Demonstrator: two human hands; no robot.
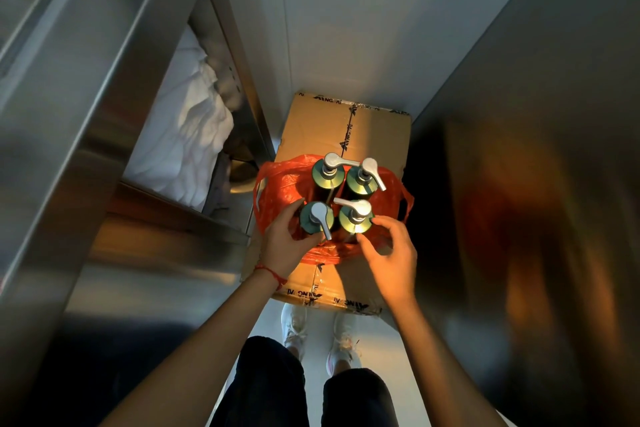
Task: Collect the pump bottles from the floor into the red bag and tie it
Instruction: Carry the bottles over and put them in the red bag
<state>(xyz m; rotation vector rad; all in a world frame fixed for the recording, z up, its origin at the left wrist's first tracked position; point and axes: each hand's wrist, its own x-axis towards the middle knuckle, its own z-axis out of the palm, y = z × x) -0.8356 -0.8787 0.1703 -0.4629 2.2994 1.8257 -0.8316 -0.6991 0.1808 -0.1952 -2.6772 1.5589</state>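
Note:
Several green pump bottles with silver pump heads stand upright inside the open red bag (277, 194), which rests on a cardboard box (377, 135). My left hand (287, 239) wraps around the near-left bottle (317, 218). My right hand (391, 250) has its fingers spread, the fingertips touching the near-right bottle (355, 218). Two more bottles, the far-left bottle (327, 175) and the far-right bottle (362, 180), stand behind them. The bag's handles hang loose at both sides.
A steel cabinet (86, 114) with an open shelf holding white cloth (183, 135) stands on the left. A steel wall (536, 149) closes the right side. My legs and white shoes (294, 326) stand on the narrow floor strip before the box.

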